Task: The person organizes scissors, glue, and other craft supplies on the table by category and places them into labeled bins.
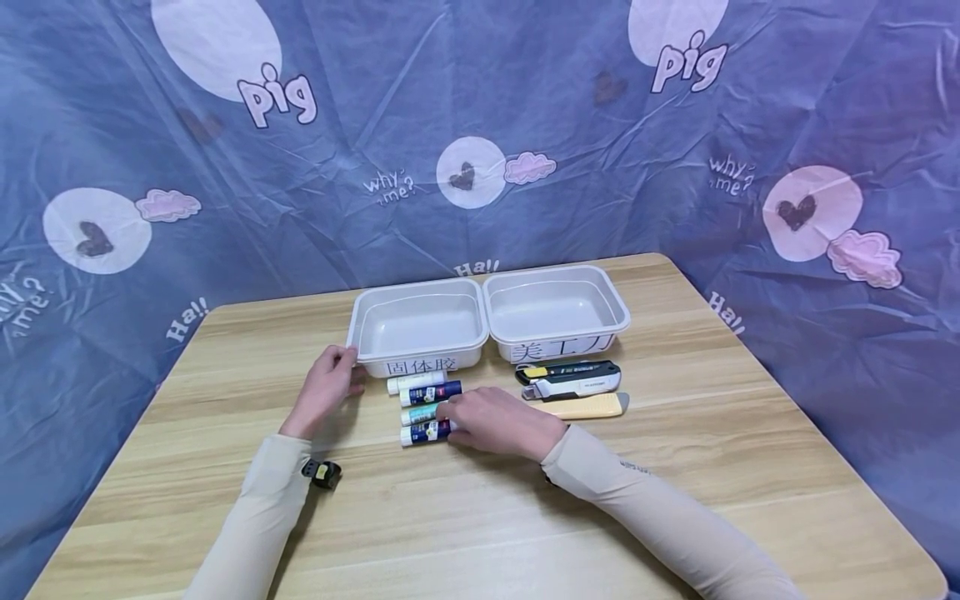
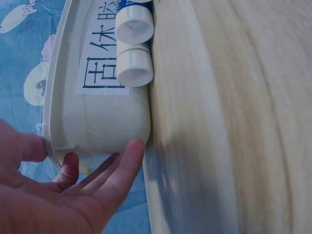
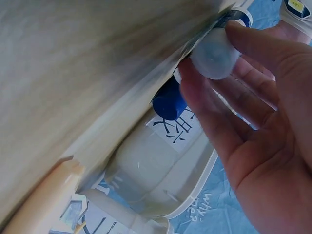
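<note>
My left hand (image 1: 327,385) holds the near-left corner of the left white tray (image 1: 420,287), fingers against its rim and wall. In the left wrist view, that tray's wall (image 2: 114,117) carries a printed paper label. Four-sided and shallow, the tray stands behind a row of several glue sticks. My right hand (image 1: 498,423) pinches the nearest glue stick (image 1: 425,432), which has a white cap and dark blue label; its translucent end (image 3: 217,54) shows between thumb and fingers. Beyond it lie a teal glue stick (image 1: 418,415), a blue one (image 1: 431,393) and a white one (image 1: 416,382).
A second labelled white tray (image 1: 555,339) stands beside the first. In front of it lie a black and yellow utility knife (image 1: 570,372), a white one (image 1: 573,386) and a cream one (image 1: 585,407). A patterned blue cloth (image 1: 480,108) hangs behind the wooden table (image 1: 712,433).
</note>
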Demonstrator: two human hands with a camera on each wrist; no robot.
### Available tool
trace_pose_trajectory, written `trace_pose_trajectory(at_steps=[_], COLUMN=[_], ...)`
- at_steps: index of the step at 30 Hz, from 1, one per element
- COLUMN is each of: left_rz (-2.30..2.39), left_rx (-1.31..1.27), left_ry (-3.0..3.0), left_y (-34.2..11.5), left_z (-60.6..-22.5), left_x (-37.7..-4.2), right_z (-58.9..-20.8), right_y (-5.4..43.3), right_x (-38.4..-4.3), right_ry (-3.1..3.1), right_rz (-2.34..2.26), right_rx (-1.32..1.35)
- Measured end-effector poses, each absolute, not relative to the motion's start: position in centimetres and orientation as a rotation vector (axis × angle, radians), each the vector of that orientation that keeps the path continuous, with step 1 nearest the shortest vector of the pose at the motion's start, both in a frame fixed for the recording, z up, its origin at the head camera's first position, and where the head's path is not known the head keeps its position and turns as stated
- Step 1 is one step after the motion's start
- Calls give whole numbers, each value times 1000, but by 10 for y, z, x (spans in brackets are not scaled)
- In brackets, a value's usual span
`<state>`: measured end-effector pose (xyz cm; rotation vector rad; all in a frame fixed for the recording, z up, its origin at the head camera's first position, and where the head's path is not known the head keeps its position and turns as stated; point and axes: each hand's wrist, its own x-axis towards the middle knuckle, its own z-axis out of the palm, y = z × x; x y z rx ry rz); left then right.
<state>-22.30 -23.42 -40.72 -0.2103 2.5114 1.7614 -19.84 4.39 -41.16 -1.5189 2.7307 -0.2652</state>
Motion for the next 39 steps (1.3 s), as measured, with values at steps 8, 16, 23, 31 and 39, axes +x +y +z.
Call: trace_pose_trajectory(at_steps=[8, 16, 23, 31, 39], left_rz=[1766, 1743, 1726, 1718, 1690], left_rx=[-186, -149, -120, -122, -102], left_ry=[2510, 2536, 2571, 2579, 2598], left_y=[-235, -238, -238, -238, -239], left_z=[-407, -406, -407, -408, -408], left_x=[-222, -223, -223, -222, -221], right_z=[-410, -408, -404, -397, -391], right_y=[44, 45, 50, 54, 58], right_x=[-199, -200, -205, -209, -215], right_ry=[2697, 2720, 2826, 2832, 2852], right_rz=[-350, -375, -397, -565, -755], right_rx=[-1579, -1599, -1629, -1559, -1562])
